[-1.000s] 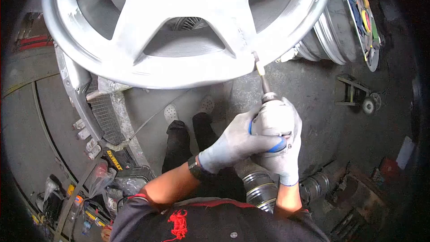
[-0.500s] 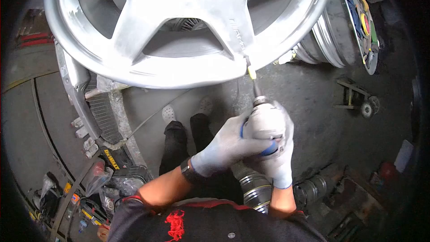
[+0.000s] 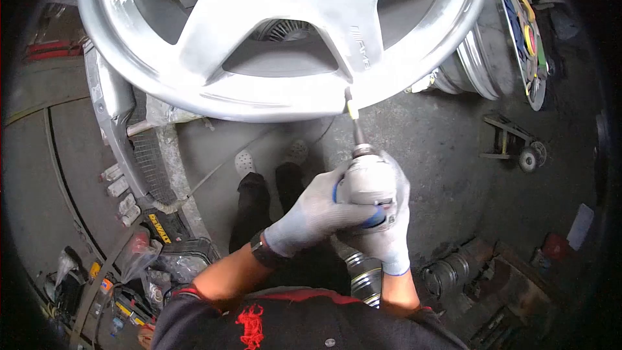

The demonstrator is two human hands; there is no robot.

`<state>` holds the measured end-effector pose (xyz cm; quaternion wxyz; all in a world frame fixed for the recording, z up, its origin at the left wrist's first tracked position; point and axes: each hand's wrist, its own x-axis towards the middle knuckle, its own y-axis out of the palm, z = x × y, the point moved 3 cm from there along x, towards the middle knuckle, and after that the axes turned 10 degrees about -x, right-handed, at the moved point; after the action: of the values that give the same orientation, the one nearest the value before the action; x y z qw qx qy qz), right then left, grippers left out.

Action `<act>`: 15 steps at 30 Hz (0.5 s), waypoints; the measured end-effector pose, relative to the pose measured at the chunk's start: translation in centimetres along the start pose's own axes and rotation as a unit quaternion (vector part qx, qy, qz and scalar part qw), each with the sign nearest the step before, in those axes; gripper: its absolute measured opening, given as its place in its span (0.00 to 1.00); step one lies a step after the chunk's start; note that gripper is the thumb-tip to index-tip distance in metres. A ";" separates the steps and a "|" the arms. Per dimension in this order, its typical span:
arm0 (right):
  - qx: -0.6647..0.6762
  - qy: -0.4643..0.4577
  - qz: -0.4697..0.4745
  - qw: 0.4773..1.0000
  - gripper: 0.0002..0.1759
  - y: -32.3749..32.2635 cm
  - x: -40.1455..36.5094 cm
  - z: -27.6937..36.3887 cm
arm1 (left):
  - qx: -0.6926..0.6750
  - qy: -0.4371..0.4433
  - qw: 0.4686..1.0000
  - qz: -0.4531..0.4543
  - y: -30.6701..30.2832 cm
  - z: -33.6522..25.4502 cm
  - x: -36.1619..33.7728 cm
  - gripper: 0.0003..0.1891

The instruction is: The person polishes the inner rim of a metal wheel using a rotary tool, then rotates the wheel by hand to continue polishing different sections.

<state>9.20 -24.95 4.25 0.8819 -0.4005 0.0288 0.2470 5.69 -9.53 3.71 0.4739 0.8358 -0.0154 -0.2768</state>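
A large silver wheel rim point(image 3: 278, 100) with wide spokes fills the top of the view, with raised lettering on one spoke. Below it, a white and blue power tool point(image 3: 370, 181) points upward, and its thin tip point(image 3: 351, 104) is at the rim's lower edge; whether it touches is unclear. My left hand point(image 3: 317, 210), in a pale glove, wraps round the tool from the left. On the right side, my right hand point(image 3: 392, 236), gloved too, grips the same tool; its fingers are partly hidden behind the tool.
More rims point(image 3: 479, 58) stand at the upper right beside a round panel point(image 3: 523, 39) with coloured patches. A small wheeled frame point(image 3: 512, 146) is on the floor. Lower left are a DeWalt case point(image 3: 159, 228) and bags. Metal cylinders point(image 3: 447, 275) lie lower right.
Both my hands and the tool have moved slightly left, the tip shifting left along the rim's lower edge. The rim appears a little further right and higher in view.
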 end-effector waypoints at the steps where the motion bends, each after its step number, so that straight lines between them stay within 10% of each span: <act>1: 0.089 0.009 0.014 0.996 0.60 0.6 -0.5 0.5 | -0.025 -0.006 1.000 -0.002 -0.4 -0.2 -0.8 0.34; 15: 0.263 -0.183 0.143 0.936 0.59 5.8 1.3 9.3 | 0.221 0.171 0.950 -0.141 -3.9 -4.7 -9.5 0.20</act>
<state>6.28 -14.52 6.25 0.9012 -0.0932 -0.0125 0.4230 -1.04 -0.97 6.73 0.2291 0.9481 0.1226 -0.1834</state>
